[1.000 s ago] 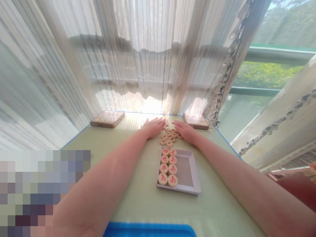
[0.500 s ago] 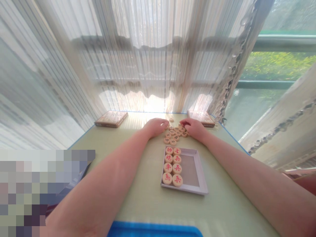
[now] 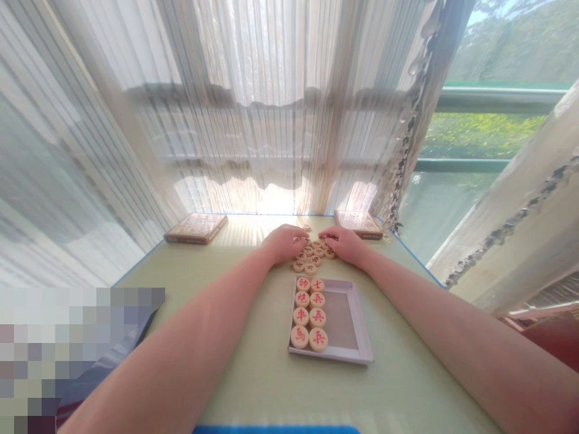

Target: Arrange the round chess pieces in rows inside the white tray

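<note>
A cluster of round wooden Chinese chess pieces [image 3: 315, 260] with dark characters lies on the table between my hands. My left hand [image 3: 286, 243] curves along the cluster's left side, fingers and thumb apart, touching pieces at its edge. From the right, my right hand [image 3: 344, 245] reaches in with bent fingers over the pieces there, its thumb apart from them. Fingers partly cover the outer pieces. Nearer me is a shallow white box tray [image 3: 363, 325]. Red-character pieces [image 3: 318, 317] stand in two columns along its left side; the tray's right part shows bare bottom.
Flat printed boxes lie at the table's far left [image 3: 196, 228] and far right [image 3: 359, 223]. A lone piece [image 3: 306, 228] sits beyond the cluster. A blue edge [image 3: 275, 430] shows at the bottom. Sheer curtains [image 3: 253, 138] hang behind the pale green table [image 3: 253, 374].
My hands have drawn slightly closer together around the dark-character pieces, which sit more tightly bunched. The view has shifted a little, and the tray's pieces keep their places.
</note>
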### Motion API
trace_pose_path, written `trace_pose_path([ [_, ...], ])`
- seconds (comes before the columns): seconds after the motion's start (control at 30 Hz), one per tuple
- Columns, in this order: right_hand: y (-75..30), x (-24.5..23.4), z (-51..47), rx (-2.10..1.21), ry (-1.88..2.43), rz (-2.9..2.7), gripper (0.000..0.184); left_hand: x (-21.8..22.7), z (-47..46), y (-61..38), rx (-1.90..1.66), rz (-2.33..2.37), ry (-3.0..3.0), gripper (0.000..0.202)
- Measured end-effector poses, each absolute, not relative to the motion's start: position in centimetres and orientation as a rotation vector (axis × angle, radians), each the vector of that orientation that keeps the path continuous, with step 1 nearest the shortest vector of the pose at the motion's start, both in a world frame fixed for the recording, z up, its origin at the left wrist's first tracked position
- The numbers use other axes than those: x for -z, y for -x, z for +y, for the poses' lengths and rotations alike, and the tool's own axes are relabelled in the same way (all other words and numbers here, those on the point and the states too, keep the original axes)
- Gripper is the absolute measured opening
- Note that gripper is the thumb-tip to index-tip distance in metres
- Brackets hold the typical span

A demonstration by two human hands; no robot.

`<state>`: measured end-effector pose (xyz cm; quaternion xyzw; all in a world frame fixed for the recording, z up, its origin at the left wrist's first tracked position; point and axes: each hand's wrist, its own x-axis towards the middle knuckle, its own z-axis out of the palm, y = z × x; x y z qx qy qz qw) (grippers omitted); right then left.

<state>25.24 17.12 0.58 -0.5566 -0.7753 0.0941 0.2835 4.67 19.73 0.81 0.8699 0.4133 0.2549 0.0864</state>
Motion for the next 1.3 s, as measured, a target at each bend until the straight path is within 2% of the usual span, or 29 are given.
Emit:
trace_pose_path([
  [0.13,-25.2,-0.6,17.1,-0.242,1.471,-2.084,0.029,-2.2,19.3,-5.2,-0.904,1.281,-2.423,0.025],
  [0.2,-25.3,-0.6,17.1,-0.233,1.468,-2.086,0.03,-3.6,19.0,-5.3,-0.856,1.219,-2.246,0.021],
  [0.33,-25.4,-0.6,17.1,-0.242,1.466,-2.087,0.03,-6.5,18.3,-4.7,-0.453,1.005,-2.048,0.014],
  [0.5,-25.2,-0.6,17.1,-0.28,1.484,-2.062,0.028,-7.9,17.6,-2.8,0.061,1.079,-1.997,0.011],
  [0.63,-25.0,-0.6,17.0,-0.278,1.468,-2.073,0.027,-7.6,17.3,-1.8,0.164,1.091,-1.87,0.008],
  [0.83,-25.0,-0.6,17.1,-0.267,1.467,-2.074,0.028,-5.2,17.2,-2.4,-0.086,1.22,-1.868,0.013],
  [1.03,-24.9,-0.6,17.3,-0.231,1.456,-2.111,0.031,-1.7,16.2,-3.1,-0.832,1.436,-2.132,0.023],
  [1.2,-24.9,-0.3,17.5,-0.187,1.441,-2.1,0.031,-0.9,15.4,-2.4,-1.005,1.599,-2.291,0.024],
  [1.3,-24.9,-0.2,17.5,-0.18,1.373,-2.127,0.03,-1.1,15.2,-2.1,-0.96,1.669,-2.387,0.026],
])
